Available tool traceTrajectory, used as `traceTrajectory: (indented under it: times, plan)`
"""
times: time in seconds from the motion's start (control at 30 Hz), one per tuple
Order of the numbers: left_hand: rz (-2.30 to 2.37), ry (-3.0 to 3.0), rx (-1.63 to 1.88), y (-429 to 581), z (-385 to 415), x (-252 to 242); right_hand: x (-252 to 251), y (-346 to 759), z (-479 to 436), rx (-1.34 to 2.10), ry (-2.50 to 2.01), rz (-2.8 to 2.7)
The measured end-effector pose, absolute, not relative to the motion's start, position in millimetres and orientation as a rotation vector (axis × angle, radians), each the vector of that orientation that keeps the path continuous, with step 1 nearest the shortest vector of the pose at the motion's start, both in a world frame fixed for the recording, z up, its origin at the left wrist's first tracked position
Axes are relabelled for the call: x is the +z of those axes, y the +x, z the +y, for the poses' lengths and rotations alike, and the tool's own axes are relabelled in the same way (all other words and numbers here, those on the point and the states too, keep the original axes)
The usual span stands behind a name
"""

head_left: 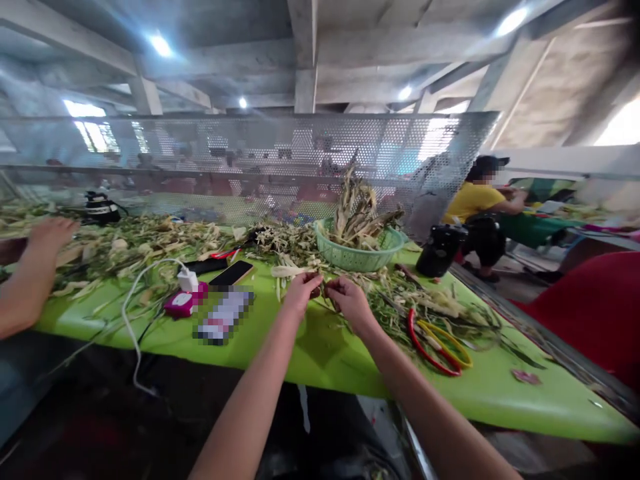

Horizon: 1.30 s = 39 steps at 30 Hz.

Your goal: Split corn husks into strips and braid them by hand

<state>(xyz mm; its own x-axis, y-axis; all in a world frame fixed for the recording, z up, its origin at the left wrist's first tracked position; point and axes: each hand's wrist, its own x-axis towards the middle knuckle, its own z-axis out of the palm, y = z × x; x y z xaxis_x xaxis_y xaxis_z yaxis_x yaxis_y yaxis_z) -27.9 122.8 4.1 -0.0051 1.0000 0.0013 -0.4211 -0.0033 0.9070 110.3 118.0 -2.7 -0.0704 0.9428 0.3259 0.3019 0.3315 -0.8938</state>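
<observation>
My left hand (303,293) and my right hand (349,301) meet over the front of the green table, fingers pinched and only a small gap apart. Between the fingertips runs a thin dried plant strand (324,298), partly hidden by the fingers. A pale, flat husk-like leaf (287,271) sticks out left of my left hand; I cannot tell whether it is held or lies behind. Just beyond my hands stands a light green plastic basket (353,259) with upright dried leaves (355,210). Scissors with red and yellow handles (434,347) lie right of my right hand.
Plant scraps (120,257) cover the back of the green table (500,393). Left lie two phones (233,273) and a magenta power block (186,303) with a white cable. A black container (441,250) stands right. Another person's hand (53,233) reaches in left; a person in yellow (475,200) sits right.
</observation>
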Motion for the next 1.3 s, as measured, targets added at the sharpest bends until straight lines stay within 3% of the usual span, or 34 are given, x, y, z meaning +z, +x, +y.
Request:
traceTrajectory:
  times: [0.8, 1.3]
  plan:
    - [0.999, 1.499, 1.252, -46, 124, -12, -10, 119, 109, 0.336, -1.218, -1.685]
    - [0.796, 1.155, 1.184, -40, 122, -12, -23, 125, 125, 0.59, -1.191, -1.608]
